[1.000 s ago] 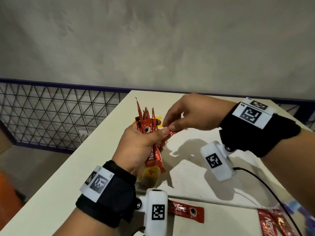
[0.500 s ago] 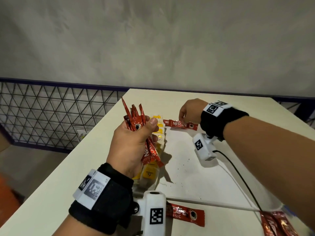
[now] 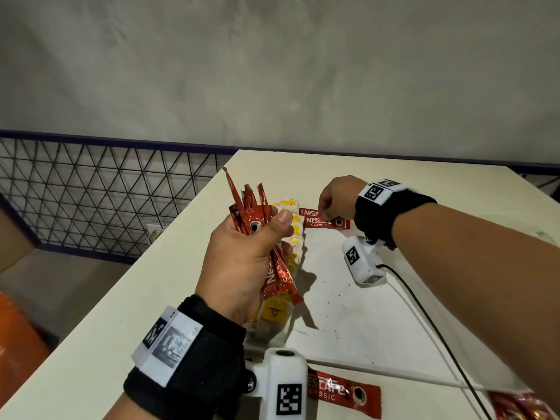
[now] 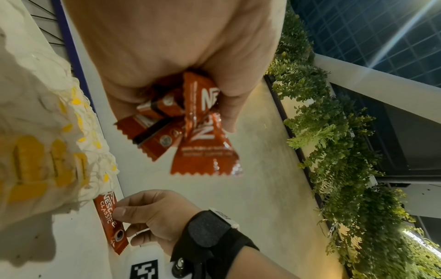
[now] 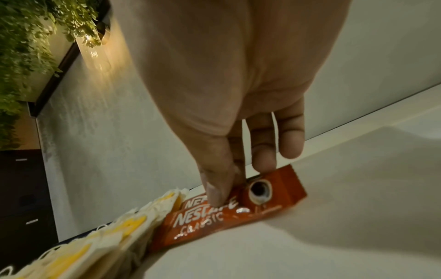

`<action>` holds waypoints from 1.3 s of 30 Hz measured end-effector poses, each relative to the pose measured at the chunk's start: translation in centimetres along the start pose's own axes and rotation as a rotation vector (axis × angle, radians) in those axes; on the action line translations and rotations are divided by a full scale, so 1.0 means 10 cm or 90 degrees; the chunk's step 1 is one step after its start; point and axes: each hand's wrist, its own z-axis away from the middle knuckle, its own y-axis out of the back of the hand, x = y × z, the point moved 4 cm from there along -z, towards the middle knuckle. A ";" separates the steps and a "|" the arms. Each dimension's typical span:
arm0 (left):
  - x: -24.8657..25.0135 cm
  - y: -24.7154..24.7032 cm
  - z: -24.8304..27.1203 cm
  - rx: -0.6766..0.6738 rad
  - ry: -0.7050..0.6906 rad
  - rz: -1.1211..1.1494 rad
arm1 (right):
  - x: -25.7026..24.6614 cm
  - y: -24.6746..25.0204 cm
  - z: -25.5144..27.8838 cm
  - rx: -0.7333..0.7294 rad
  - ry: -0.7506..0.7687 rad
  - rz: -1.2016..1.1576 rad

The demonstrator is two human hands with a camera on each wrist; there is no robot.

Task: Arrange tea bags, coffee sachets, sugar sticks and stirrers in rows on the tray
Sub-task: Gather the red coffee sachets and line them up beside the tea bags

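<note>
Head view: mid coffee row by the look of it. Left hand (image 3: 242, 256) clenched around a fanned bunch of red foil coffee sachets (image 3: 257, 231), held up above the white rectangular tray (image 3: 348, 313). Right hand (image 3: 336, 197) down at the tray's far end, fingertips on a flat red coffee sachet (image 3: 325, 222), with a 2nd laid sachet (image 3: 309, 212) peeking out just behind it. Both butted up against the column of white-and-yellow paper tea bags (image 3: 295, 234) running down the tray's left side. 1 stray red sachet (image 3: 345, 394) lying off the tray at the near edge, more red packets (image 3: 515, 406) at bottom right. No sugar sticks or stirrers visible anywhere.

Left wrist view: same clenched fist (image 4: 167, 47), sachet ends (image 4: 190, 132) spilling out below it. Right hand (image 4: 152, 217) further off, thumb and fingers pinching the flat sachet (image 4: 109, 222) beside the tea bags (image 4: 47, 151).

Right wrist view: thumb (image 5: 214, 188) pressing on the sachet's printed face (image 5: 226, 207), fingers curled against its far edge, so still gripping rather than released. Lying flat on the tray already.

Next move, probably: let go, pull 1 more from the bunch, lay it parallel and snug below. Main worry is nudging the slippery foil crooked while letting go.
</note>
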 end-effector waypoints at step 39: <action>-0.06 0.07 -0.03 0.252 0.058 0.312 | -0.90 0.55 1.31 -0.021 0.213 -0.209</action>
